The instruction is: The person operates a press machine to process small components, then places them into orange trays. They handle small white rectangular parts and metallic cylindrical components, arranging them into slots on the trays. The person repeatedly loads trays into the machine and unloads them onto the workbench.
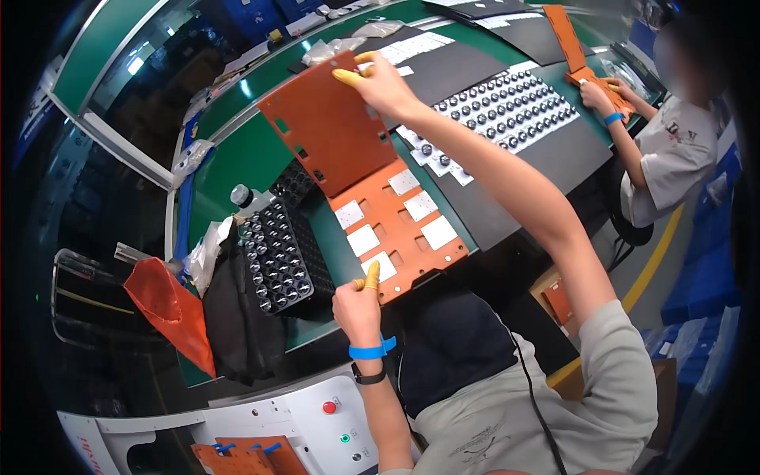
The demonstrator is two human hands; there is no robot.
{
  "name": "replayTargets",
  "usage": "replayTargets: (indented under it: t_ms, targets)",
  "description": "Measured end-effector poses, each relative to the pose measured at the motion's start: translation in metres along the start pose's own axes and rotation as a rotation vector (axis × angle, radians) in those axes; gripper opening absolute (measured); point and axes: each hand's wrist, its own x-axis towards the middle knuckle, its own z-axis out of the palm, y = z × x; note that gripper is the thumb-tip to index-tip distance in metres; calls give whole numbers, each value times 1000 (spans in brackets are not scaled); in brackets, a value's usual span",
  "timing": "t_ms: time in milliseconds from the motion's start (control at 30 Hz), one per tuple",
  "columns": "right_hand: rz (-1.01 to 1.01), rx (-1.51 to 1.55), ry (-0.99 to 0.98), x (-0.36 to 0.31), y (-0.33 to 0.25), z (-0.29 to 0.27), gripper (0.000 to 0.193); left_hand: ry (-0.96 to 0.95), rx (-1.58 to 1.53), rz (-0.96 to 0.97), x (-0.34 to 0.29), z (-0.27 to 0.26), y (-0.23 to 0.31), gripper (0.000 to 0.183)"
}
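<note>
An orange hinged fixture stands open on the bench. Its flat base [404, 227] carries several white square plates [439, 233] in two rows. The orange lid [328, 127], with cut-outs along its edges, is raised at the far side. My right hand [381, 85], with yellow finger covers, is closed on the lid's top right corner. At the base's near left corner is my left hand [358, 309], closed at the edge; its yellow-covered fingertips touch the nearest white plate [380, 267]. The fingers beneath are hidden.
Left of the fixture stands a black tray [277, 257] of round dark parts, near a clear bottle [245, 196] and an orange bag [168, 305]. Rows of black round parts [507, 107] lie at the right. A co-worker [673, 134] handles another orange fixture [582, 75].
</note>
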Motion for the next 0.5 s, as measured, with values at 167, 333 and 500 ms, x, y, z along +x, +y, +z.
replayTargets:
  t_ms: [167, 333, 500]
  targets:
    - [-521, -73, 68, -128, -22, -49, 43, -77, -104, 33, 2, 6, -6, 45]
    - [-814, -517, -147, -204, 10, -82, 31, -95, -284, 152, 2, 16, -43, 31]
    - [-845, -707, -334, -242, 38, -71, 34, -179, -578, -26, -4, 15, -46, 35]
